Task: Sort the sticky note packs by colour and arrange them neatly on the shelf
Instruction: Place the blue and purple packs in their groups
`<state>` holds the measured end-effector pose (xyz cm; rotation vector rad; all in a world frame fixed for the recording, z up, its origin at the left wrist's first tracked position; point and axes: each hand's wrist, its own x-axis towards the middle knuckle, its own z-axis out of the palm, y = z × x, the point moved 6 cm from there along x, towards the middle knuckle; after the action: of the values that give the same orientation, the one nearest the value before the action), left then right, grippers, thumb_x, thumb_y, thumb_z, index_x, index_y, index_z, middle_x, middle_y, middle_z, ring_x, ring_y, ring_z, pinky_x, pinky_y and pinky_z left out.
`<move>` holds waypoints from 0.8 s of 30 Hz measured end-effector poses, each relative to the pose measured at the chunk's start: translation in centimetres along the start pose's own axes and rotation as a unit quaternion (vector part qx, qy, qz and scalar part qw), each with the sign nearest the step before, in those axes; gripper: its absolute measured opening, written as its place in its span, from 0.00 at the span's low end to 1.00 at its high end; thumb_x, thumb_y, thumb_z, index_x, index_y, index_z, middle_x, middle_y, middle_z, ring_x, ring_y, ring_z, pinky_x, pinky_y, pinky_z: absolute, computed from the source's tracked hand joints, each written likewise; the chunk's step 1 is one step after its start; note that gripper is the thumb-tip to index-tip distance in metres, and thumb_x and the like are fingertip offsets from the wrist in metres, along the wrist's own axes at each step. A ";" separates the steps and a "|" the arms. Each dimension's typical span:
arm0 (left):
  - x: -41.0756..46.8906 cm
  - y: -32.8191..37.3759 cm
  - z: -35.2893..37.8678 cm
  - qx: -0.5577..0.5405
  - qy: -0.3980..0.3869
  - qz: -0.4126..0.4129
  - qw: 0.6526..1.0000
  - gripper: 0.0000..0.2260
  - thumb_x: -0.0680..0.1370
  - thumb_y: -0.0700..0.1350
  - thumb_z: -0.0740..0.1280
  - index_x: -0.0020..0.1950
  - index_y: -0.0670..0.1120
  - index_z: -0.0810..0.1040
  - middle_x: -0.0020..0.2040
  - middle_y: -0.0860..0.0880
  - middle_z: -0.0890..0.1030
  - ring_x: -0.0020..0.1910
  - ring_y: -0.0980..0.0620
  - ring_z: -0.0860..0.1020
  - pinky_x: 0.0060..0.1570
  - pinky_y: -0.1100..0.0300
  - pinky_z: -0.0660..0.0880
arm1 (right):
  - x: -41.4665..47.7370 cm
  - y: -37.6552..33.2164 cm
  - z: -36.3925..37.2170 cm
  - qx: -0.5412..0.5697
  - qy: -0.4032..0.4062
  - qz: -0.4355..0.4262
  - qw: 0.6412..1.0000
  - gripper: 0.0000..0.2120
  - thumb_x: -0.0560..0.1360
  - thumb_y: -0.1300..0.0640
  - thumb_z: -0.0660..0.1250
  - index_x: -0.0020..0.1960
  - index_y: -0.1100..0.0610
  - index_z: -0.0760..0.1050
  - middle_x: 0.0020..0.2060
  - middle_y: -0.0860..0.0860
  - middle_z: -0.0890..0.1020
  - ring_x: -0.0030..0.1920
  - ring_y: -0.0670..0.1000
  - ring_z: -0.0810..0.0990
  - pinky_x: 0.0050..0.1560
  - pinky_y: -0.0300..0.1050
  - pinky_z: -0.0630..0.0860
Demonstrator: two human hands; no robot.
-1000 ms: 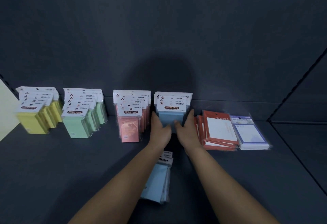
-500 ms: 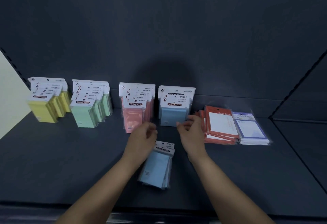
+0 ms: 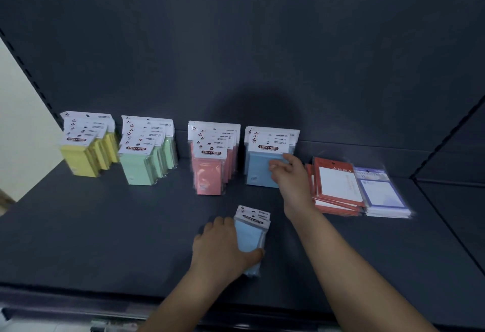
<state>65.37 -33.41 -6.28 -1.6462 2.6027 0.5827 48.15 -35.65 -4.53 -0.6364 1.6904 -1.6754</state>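
On the dark shelf (image 3: 105, 226), near its front, a flat stack of plastic-wrapped pale blue sticky note packs (image 3: 250, 236) is lying, left hand (image 3: 220, 249) grasping it; right hand (image 3: 288, 175) is touching the upright blue row (image 3: 258, 167), grip indeterminate.

left arm: stretched forward, low | left hand (image 3: 223, 249): palm down, fingers and thumb curled round the loose blue packs (image 3: 250, 237) | right arm: reaches further forward | right hand (image 3: 290, 177): fingers bent against the front blue pack (image 3: 258, 171), blurred, grip not clear
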 end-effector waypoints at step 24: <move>5.4 2.3 -2.0 -0.306 0.132 0.008 0.943 0.24 0.64 0.45 0.74 0.51 0.46 0.63 0.48 0.50 0.76 0.48 0.47 0.77 0.41 0.56 0.73 | 0.9 0.5 -1.1 0.002 -0.055 0.032 0.998 0.04 0.75 0.61 0.65 0.45 0.54 0.77 0.46 0.50 0.81 0.49 0.49 0.78 0.52 0.41 0.72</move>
<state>61.37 -37.85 -4.76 -1.9663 2.7946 1.3795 46.82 -35.55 -5.22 -0.6523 1.6136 -1.5698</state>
